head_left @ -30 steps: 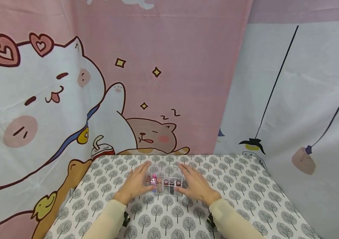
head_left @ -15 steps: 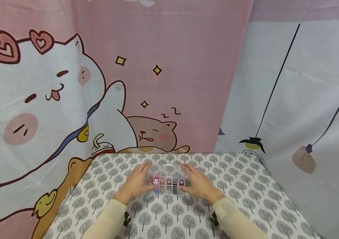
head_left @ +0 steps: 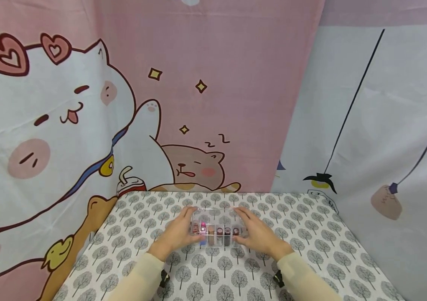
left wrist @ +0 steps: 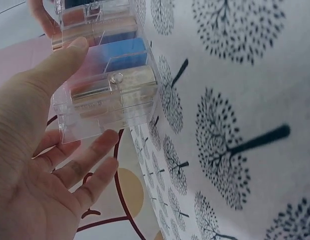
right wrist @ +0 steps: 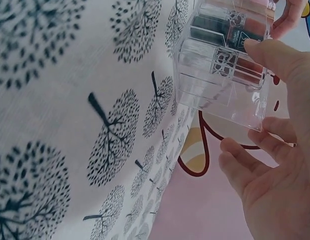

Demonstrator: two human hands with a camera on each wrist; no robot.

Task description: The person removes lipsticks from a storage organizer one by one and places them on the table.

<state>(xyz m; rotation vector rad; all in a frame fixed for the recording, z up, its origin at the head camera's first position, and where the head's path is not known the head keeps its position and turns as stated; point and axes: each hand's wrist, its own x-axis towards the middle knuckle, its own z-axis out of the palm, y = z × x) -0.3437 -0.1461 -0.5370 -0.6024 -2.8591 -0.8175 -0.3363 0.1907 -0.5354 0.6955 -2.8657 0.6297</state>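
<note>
A clear plastic lipstick organizer (head_left: 217, 210) sits on the tree-print cloth, with several lipsticks in its front row. Among them are a pink-and-blue lipstick (head_left: 203, 228) toward the left and a dark tube (right wrist: 210, 32) toward the right. My left hand (head_left: 177, 232) grips the organizer's left end, thumb on the front and fingers round the side and back. At the opposite end my right hand (head_left: 261, 235) grips it in the same way. In the left wrist view, a gold-banded lipstick (left wrist: 97, 94) lies nearest the organizer's end wall. The back compartments look see-through.
White cloth (head_left: 213, 276) printed with grey trees covers the table. Behind it hangs a pink curtain (head_left: 251, 104) with cartoon cats, and a pale curtain (head_left: 397, 138) is on the right.
The organizer has shifted a little to the right across the cloth, both hands moving with it and keeping their grip. The head view has turned slightly.
</note>
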